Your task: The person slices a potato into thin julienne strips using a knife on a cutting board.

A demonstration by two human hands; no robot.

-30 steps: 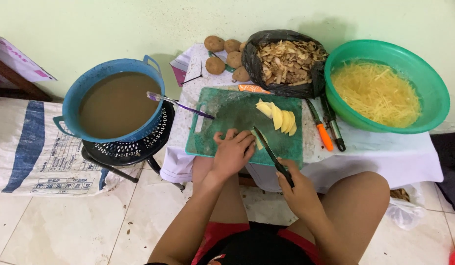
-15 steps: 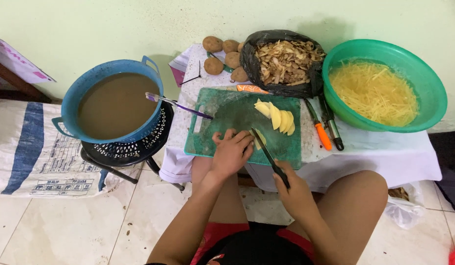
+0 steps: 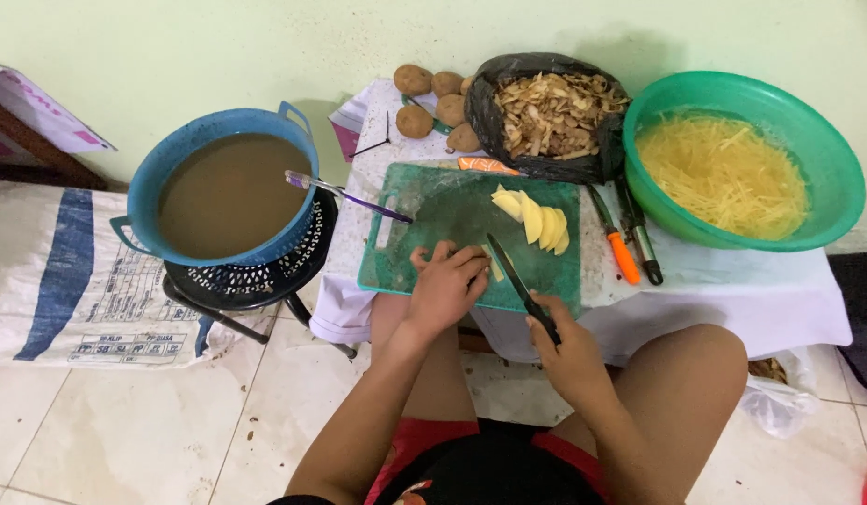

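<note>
Far left: woven sack [image 3: 50,271] on the floor, beside a blue tub [image 3: 223,192] of murky brown water set on a black stool [image 3: 251,285]. A purple-handled toothbrush [image 3: 344,194] bridges the tub rim and the green cutting board [image 3: 433,215] on the table [image 3: 732,299].

Left hand [image 3: 444,285] lies at the board's near edge, fingers curled down over a peeled potato piece [image 3: 494,265], pinning it; only a pale sliver shows past the knuckles. Right hand [image 3: 569,351] is closed round the black handle of a knife [image 3: 513,273], blade angled up-left, its edge right at the potato piece.

Judgement: the piece is firm but wet and starchy, likely slippery; best held from above with fingertips tucked back from the blade, flat face down.

Mid-board: fanned potato slices [image 3: 536,220], apart from both hands. Behind the board: whole potatoes [image 3: 429,98], an orange-handled tool [image 3: 487,166], a black bag of peelings [image 3: 550,117]. To the right: an orange-handled knife [image 3: 613,236] and a dark tool [image 3: 637,232], then a green basin [image 3: 746,159] of potato strips in water.
</note>
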